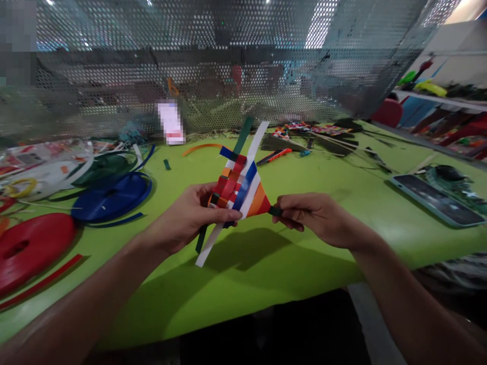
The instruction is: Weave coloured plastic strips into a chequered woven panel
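Our left arm (110,268) and right arm (395,284) are nearest, coming in from the bottom corners over the green bench (327,172). Our left hand (194,210) has a snug grip on a woven piece (238,185), with the thumb on its front. We hold it up above the bench, between our hands, and its shadow (247,248) falls below. It is red, orange, white, blue and green, and loose ends (257,139) stick out. Our right hand (304,210) pinches a dark green strip (276,211) at the pointy side. On our left lie a red roll (45,241) and a blue roll (112,196). On our right lies a phone (436,200).
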A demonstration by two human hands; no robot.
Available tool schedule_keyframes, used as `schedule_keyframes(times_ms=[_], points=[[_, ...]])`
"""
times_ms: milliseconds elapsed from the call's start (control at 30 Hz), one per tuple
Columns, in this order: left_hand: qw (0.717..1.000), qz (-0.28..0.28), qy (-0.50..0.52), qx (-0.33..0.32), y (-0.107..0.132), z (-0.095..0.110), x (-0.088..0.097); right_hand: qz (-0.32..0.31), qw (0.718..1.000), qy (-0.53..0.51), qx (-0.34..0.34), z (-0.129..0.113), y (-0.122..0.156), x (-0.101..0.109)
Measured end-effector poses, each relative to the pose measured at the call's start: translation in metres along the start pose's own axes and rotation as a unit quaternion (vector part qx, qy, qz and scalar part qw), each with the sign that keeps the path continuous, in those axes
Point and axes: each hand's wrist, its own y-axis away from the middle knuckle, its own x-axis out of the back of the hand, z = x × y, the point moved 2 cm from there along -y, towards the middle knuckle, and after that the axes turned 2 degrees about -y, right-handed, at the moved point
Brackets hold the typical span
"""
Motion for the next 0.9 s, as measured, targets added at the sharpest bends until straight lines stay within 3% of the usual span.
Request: schedule_keyframes(times_ms=[200,633,900], points=[[1.000,-0.003,-0.002,0.025,-0.001,-0.001,-0.001,-0.019,0.999,0.036,0.015,-0.001,0.000,-0.001],[0.998,0.051,-0.048,0.003,-0.002,-0.002,-0.001,0.036,0.998,0.045,0.014,0.000,0.000,-0.014],[0.999,0.016,0.008,0.034,-0.001,-0.003,-0.004,0.016,0.999,-0.033,-0.004,0.011,-0.002,-0.013]])
